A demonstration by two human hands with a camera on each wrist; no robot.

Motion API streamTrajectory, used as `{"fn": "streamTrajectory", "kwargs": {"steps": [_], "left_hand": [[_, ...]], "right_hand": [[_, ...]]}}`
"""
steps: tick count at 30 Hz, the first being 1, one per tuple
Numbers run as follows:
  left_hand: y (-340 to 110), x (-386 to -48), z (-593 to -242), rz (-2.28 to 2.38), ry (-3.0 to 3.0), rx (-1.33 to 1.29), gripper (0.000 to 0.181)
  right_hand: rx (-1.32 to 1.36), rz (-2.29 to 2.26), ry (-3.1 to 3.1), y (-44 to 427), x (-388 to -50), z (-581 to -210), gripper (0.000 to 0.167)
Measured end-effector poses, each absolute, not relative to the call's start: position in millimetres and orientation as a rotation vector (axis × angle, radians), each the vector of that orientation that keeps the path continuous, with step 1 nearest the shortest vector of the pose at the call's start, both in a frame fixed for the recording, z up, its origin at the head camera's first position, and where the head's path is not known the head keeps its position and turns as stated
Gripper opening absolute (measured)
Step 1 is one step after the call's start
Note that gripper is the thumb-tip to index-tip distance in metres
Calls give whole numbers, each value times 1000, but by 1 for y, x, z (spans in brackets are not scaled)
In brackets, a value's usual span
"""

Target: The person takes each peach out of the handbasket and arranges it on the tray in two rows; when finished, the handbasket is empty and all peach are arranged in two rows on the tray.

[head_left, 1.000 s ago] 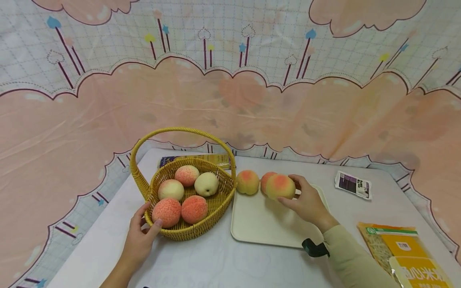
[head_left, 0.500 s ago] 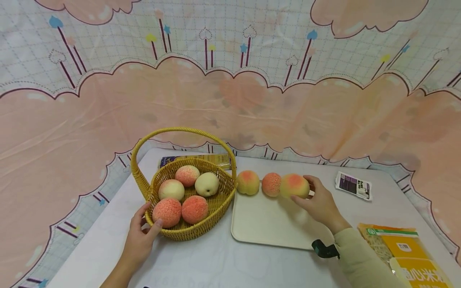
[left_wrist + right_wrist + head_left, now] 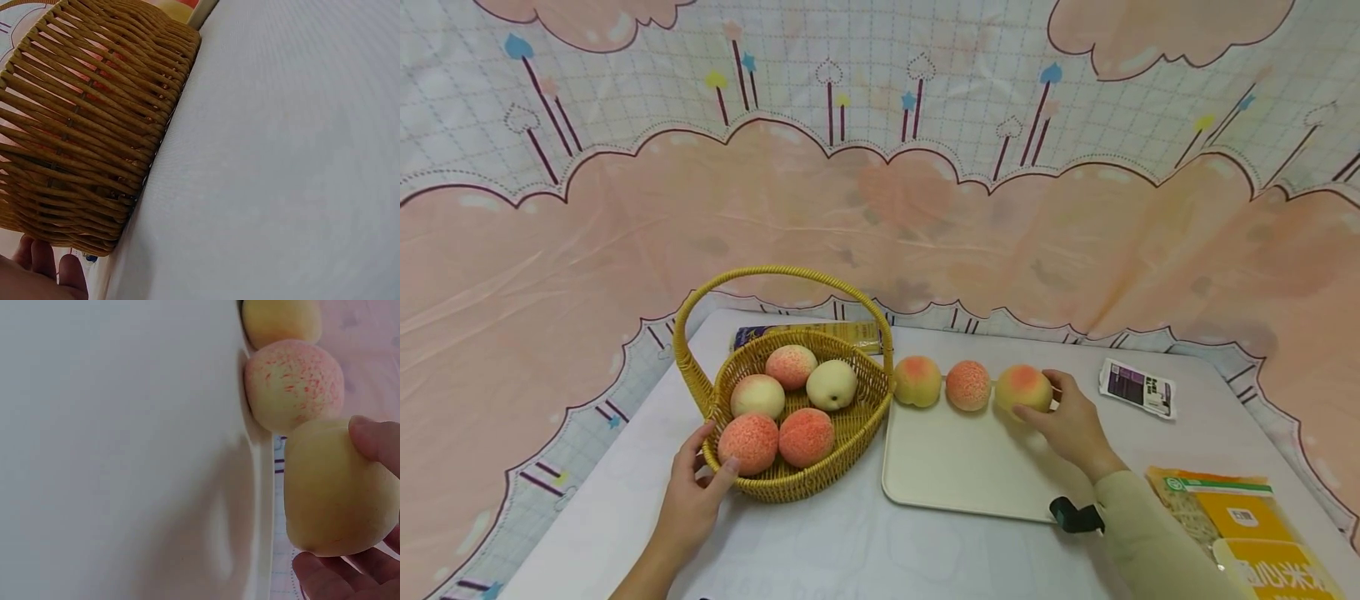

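My right hand (image 3: 1071, 423) grips a yellow peach with a red top (image 3: 1024, 388) at the back right of the cream tray (image 3: 970, 467); the right wrist view shows thumb and fingers (image 3: 369, 440) around that peach (image 3: 337, 490). To its left along the tray's back edge sit a speckled red peach (image 3: 968, 386) and another yellow-red peach (image 3: 917, 382). My left hand (image 3: 688, 492) holds the near left rim of the wicker basket (image 3: 850, 454), thumb over the rim. Inside the basket lie several fruits, among them a pale one (image 3: 831, 385) and a red one (image 3: 806, 437).
Behind the basket lies a blue and yellow packet (image 3: 865, 335). A small purple and white packet (image 3: 1137, 388) lies right of the tray, and an orange bag (image 3: 1240, 525) at the front right. The basket's tall handle (image 3: 782, 270) arches up. A patterned cloth hangs behind.
My right hand has moved right with the yellow-red peach, away from the speckled peach, then slightly farther and lower. The left hand and basket have stayed in place.
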State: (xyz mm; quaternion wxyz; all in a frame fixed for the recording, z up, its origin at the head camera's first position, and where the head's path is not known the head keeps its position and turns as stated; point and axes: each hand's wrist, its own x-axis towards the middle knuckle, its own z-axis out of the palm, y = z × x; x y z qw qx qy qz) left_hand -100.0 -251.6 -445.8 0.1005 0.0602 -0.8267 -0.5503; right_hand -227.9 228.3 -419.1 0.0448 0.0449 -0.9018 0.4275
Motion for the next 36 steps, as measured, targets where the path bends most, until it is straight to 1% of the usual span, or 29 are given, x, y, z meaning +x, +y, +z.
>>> {"fn": "streamTrajectory", "kwargs": {"steps": [26,32,36], "left_hand": [[-252,-100,-447,-1601,-2438,166,66],[-253,-100,-445,-1592,-2461,177,67],[-253,-99,-446,-1602,-2462,177,67]], "right_hand": [[0,1434,-2790,212,-243,-432,87],[6,1417,-2790,211,-243,-432,87],[67,1342,-2801,211,-243,-433,88]]}}
